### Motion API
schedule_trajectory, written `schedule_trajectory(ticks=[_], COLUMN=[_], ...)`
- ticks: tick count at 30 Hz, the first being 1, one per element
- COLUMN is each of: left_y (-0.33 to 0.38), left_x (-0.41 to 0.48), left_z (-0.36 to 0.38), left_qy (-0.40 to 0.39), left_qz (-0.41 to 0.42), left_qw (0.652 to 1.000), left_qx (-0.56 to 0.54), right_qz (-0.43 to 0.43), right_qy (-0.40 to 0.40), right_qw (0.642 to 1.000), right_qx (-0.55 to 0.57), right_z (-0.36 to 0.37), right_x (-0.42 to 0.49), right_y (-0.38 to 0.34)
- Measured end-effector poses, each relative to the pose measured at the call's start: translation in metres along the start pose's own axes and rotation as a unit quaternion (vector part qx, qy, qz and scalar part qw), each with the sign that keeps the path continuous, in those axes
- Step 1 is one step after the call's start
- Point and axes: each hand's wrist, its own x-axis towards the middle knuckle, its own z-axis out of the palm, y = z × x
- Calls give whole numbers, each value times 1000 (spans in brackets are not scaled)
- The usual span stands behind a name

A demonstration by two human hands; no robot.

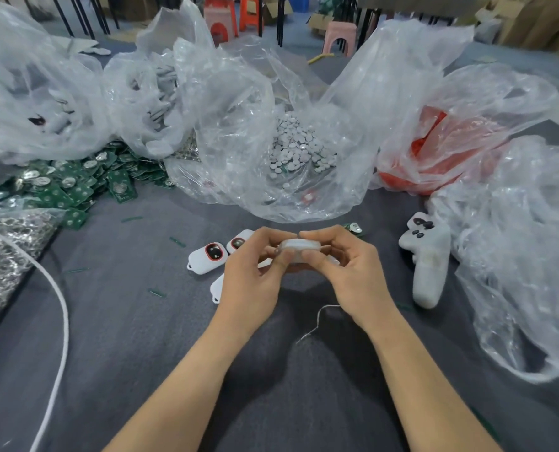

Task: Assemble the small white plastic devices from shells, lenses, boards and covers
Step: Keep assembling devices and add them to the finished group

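Left hand (255, 275), right hand (348, 272) pinch white device (299, 248); print on boards (76, 187) unreadable.

My two bare forearms reach forward from the bottom edge and angle in toward each other, wrists about level. My left hand (255, 269) and right hand (348, 272) meet in the middle, their backs turned up toward me. Together they pinch a small white device (299, 247) from either end. Both thumbs press on its near side and both forefingers curl over its top, with the remaining fingers curled beneath.
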Motion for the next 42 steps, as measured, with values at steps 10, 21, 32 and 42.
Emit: schedule_trajectory(ticks=[10, 21, 32, 42], left_y=[0, 1, 0, -4], left_x=[0, -3, -1, -4], left_z=[3, 6, 3, 2], left_qy=[9, 35, 12, 69], left_qz=[-12, -1, -40, 141], left_qw=[999, 998, 999, 983], left_qx=[-48, -45, -18, 98], right_qz=[-12, -6, 7, 81], right_qy=[12, 48, 67, 69], right_qw=[999, 998, 998, 964], right_qx=[34, 26, -5, 245], right_z=[3, 13, 11, 18], right_x=[-4, -9, -7, -9], right_y=[-3, -4, 4, -3])
